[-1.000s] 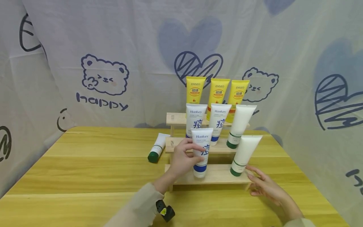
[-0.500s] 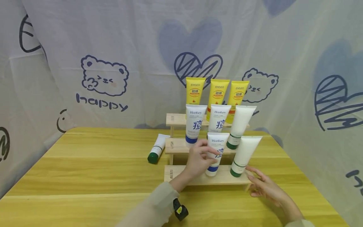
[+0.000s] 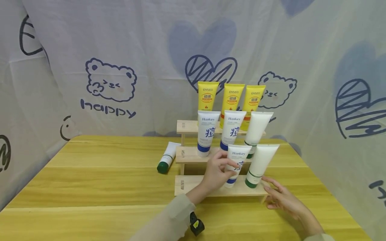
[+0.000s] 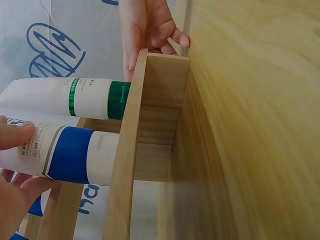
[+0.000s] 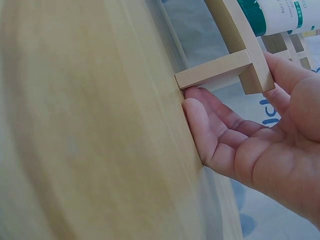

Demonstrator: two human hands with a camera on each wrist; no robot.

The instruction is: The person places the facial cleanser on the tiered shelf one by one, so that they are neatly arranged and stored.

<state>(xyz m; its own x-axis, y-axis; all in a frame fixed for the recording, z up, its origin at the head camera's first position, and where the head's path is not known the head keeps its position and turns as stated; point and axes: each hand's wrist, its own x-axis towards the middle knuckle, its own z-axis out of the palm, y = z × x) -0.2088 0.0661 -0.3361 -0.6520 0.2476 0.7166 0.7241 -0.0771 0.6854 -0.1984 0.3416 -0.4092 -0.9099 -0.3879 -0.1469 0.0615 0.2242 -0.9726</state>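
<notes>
My left hand (image 3: pixel 214 172) pinches a white squeeze tube with a blue band (image 3: pixel 239 153) between thumb and fingers. The tube is upright, cap down, at the bottom step of a three-step wooden display stand (image 3: pixel 191 188). In the left wrist view its white cap end (image 4: pixel 102 156) meets the step's edge. Just right of it, a white tube with a green cap (image 3: pixel 261 164) stands on the same step. My right hand (image 3: pixel 284 199) holds the right end of that bottom step; in the right wrist view its curled fingers (image 5: pixel 200 120) lie by the stand's leg.
Two blue-banded tubes (image 3: pixel 208 129) and a green-capped tube (image 3: pixel 257 125) stand on the middle step. Three yellow tubes (image 3: pixel 232 97) line the top step. Another green-capped tube (image 3: pixel 169 155) lies on the wooden table (image 3: pixel 105 180), left of the stand. A printed curtain (image 3: pixel 156 50) hangs behind.
My left hand has carried the blue-banded tube rightward along the bottom step, nearer the green-capped tube. My right hand has stayed at the stand's right end.
</notes>
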